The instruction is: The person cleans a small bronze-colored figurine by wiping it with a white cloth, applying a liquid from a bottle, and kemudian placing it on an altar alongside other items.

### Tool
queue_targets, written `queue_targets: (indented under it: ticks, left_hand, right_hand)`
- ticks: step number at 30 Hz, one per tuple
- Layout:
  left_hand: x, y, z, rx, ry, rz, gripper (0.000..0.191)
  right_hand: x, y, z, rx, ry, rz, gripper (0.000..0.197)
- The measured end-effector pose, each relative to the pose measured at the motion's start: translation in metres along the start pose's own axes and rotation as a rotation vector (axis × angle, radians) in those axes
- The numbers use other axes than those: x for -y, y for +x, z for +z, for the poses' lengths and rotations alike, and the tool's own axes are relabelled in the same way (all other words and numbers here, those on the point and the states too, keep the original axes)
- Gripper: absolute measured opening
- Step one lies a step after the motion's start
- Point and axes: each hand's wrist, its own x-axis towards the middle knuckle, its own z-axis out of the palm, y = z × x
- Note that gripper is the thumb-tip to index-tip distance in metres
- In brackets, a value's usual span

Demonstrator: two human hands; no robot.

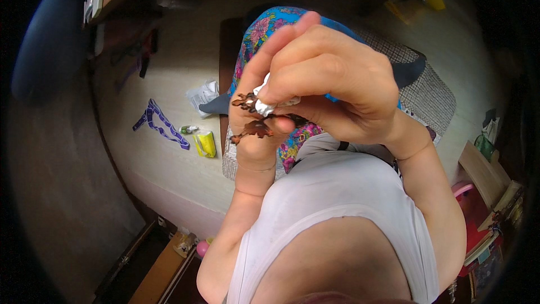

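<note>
In front of my chest both hands meet. My right hand (333, 76) pinches a crumpled white wad (265, 107), perhaps tissue or cloth, between thumb and fingers. The wad touches a dark, coppery-brown ornament (257, 128) with leafy, jagged edges. Behind it, my left hand (253, 135) holds the ornament, with a fingertip showing beside its lower branch. Part of the ornament and most of the left fingers are hidden by my right hand. Below the hands lies bright blue floral fabric (259, 29) over my lap.
On the pale floor at left lie a purple patterned strap (162, 128), a small green bottle (187, 129), a yellow packet (205, 143) and a clear plastic bag (203, 95). A checked mat (438, 88) is under me. Boards (485, 173) and a red container (470, 207) stand at right.
</note>
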Motion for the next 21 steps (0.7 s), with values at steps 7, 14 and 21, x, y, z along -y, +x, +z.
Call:
queue_targets:
  ticks: [7, 14, 21]
  left_hand:
    - [0.005, 0.005, -0.010, 0.118, 0.091, 0.050, 0.086]
    - [-0.004, 0.008, -0.002, 0.063, 0.053, 0.006, 0.088]
    - [-0.001, 0.009, -0.002, 0.070, 0.039, 0.014, 0.087]
  right_hand:
    - [-0.002, -0.005, -0.001, -0.031, -0.024, 0.069, 0.020]
    - [-0.001, -0.011, -0.005, -0.017, -0.010, 0.079, 0.020]
    - [-0.001, -0.010, -0.008, -0.012, -0.036, 0.046, 0.021]
